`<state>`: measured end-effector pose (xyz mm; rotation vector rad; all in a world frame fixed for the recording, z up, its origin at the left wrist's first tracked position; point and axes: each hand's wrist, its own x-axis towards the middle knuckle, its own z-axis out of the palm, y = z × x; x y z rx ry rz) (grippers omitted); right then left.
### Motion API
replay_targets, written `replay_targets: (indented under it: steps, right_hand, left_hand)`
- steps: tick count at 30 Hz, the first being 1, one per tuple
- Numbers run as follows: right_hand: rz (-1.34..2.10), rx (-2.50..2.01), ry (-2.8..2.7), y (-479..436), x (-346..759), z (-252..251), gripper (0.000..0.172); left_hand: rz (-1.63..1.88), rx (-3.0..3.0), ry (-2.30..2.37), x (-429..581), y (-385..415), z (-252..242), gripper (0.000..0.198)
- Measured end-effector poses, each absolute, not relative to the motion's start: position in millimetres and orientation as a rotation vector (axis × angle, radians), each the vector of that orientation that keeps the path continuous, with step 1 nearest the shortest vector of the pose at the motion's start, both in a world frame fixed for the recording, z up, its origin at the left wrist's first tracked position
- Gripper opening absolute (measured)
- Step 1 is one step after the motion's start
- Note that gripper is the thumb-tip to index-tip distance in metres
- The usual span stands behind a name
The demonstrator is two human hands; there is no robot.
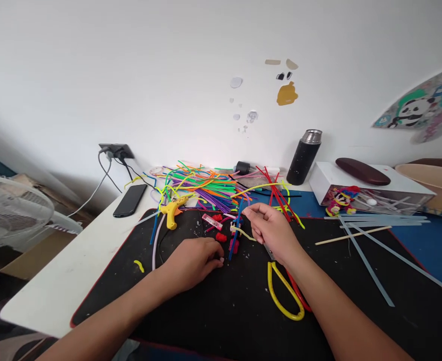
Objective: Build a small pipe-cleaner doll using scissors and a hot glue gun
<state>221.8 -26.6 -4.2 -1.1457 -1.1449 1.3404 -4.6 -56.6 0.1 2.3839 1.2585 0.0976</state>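
My right hand is raised over the mat, thumb and forefinger pinched; what lies between them is too small to make out. Below its fingers are a blue pipe cleaner, a pale yellow strip and dark pink fuzzy pieces. Scissors with a yellow and a red handle lie beneath the right wrist, their blades partly hidden. My left hand rests on the mat, fingers loosely curved and thumb slightly apart, nothing visible in it. Close by are red fuzzy pieces and a small pink-and-white labelled packet.
A yellow glue gun lies before a heap of coloured pipe cleaners. A phone sits left, a black flask at the back. Pale translucent sticks and a wooden stick lie right. A fan stands left.
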Motion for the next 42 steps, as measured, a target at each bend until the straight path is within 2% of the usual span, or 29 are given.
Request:
replay_targets:
  steps: [4,7,11,14,18,25,30,36,42]
  right_hand:
    - [1.316,-1.205,-1.231,-27,222,-5,0.041]
    - [1.281,-1.251,-1.322,-26,223,-7,0.041]
    - [1.132,-1.298,-1.479,-23,229,-10,0.036]
    - [0.871,-1.405,-1.687,-22,235,-8,0.029]
    - [0.677,-1.571,-1.950,-26,239,0,0.020]
    - [0.589,-1.758,-2.189,-29,236,2,0.009]
    - [0.488,-1.800,-2.335,-30,228,-8,0.007]
    - [0.504,-1.781,-2.300,-33,225,0,0.012]
    - [0.373,-1.779,-1.909,-14,255,3,0.025]
  left_hand:
    - [0.121,2.380,1.259,-5,-59,1,0.015]
    - [0.263,2.320,1.308,-20,-54,7,0.020]
    - [0.422,2.235,1.617,-62,-35,24,0.031]
    - [0.127,2.236,2.027,-93,-22,31,0.034]
    - [-0.189,2.229,2.179,-115,-15,24,0.038]
    - [-0.239,2.155,2.218,-123,-12,7,0.042]
    - [-0.350,2.130,2.249,-119,-11,10,0.045]
    - [-0.480,2.148,2.241,-113,-10,14,0.040]
    - [-0.409,2.129,2.214,-116,-7,11,0.036]
